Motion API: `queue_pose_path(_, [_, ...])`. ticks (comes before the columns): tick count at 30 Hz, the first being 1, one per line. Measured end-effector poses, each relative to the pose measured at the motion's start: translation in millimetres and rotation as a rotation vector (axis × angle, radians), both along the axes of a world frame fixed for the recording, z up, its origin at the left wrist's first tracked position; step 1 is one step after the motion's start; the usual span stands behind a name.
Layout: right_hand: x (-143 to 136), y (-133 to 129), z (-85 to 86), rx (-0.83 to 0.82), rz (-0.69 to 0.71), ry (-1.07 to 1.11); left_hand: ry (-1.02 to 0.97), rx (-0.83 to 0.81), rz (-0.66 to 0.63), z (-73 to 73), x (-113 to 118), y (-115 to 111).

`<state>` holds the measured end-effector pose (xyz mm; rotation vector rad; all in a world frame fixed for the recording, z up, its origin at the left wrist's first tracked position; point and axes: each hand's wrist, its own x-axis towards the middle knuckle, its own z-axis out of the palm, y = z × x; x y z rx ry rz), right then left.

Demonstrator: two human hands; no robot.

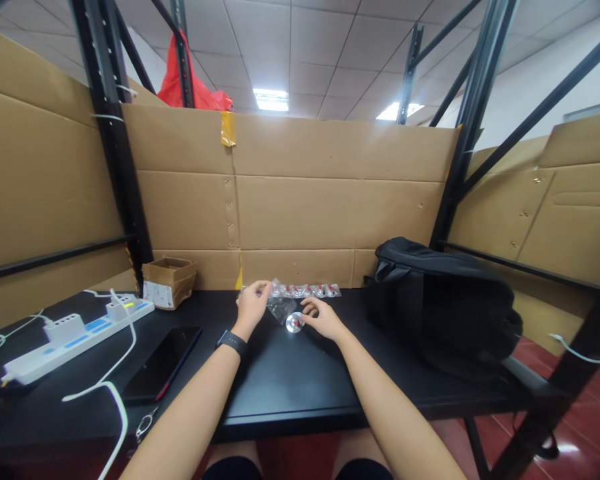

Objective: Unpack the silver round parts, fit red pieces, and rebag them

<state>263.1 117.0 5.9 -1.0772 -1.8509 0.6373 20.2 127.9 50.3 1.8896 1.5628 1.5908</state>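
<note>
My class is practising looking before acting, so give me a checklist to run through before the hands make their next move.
1. Left hand at the clear plastic: ok, fingertips are by its upper edge.
2. Right hand gripping the silver disc: cannot tell; the fingers are at its right edge, but contact is unclear.
3. Packet strip on the table: ok, it lies beyond the disc.
4. Phone away from both hands: ok, it lies left of the left forearm.
5. Backpack away from both hands: ok, it sits off to the right.
</note>
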Motion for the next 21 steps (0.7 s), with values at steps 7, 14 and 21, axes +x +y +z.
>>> queue_pose_path(7, [3.2, -4.9, 3.8, 0.057, -0.085, -0.162, 0.384, -0.223, 0.600, -7.6, -66.9, 9.9])
queue_pose_path(14, [1.6, -7.0, 7.4, 0.061, -0.129, -0.171, 0.438, -0.077, 0.817, -11.4, -76.9, 7.9])
queue_pose_path(21, [2.2, -10.4, 12.3, 0.060, -0.164, -0.163, 0.825, -0.272, 0.174, -33.1, -44.1, 33.3])
